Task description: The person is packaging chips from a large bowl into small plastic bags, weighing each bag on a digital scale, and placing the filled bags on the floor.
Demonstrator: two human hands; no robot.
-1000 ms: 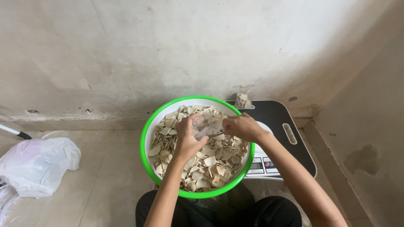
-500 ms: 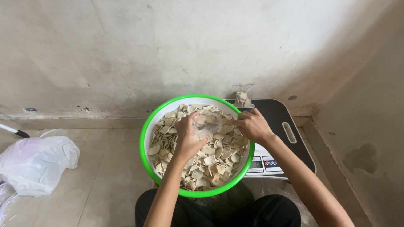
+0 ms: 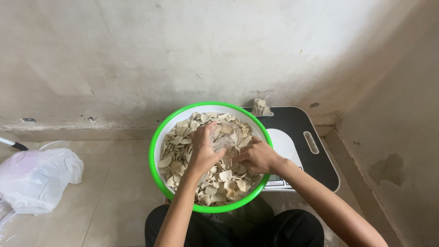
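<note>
Left hand (image 3: 203, 151) grips a small clear bag (image 3: 226, 139) over the middle of the green-rimmed basin (image 3: 157, 137), its mouth facing right. Right hand (image 3: 256, 158), just beside that opening, curls into the pale chips (image 3: 219, 180) below; what it holds is hidden.

Small clear bag (image 3: 227, 138) over bowl, filled clear packet (image 3: 261, 107) by wall, white plastic bag (image 3: 39, 178) left

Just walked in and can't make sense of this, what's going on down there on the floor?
A person sits on the floor over a green-rimmed basin full of pale cracker chips. The left hand holds a small clear plastic bag open above the chips, while the right hand rests down among them beside it. A digital scale sits just right of the basin.
</note>
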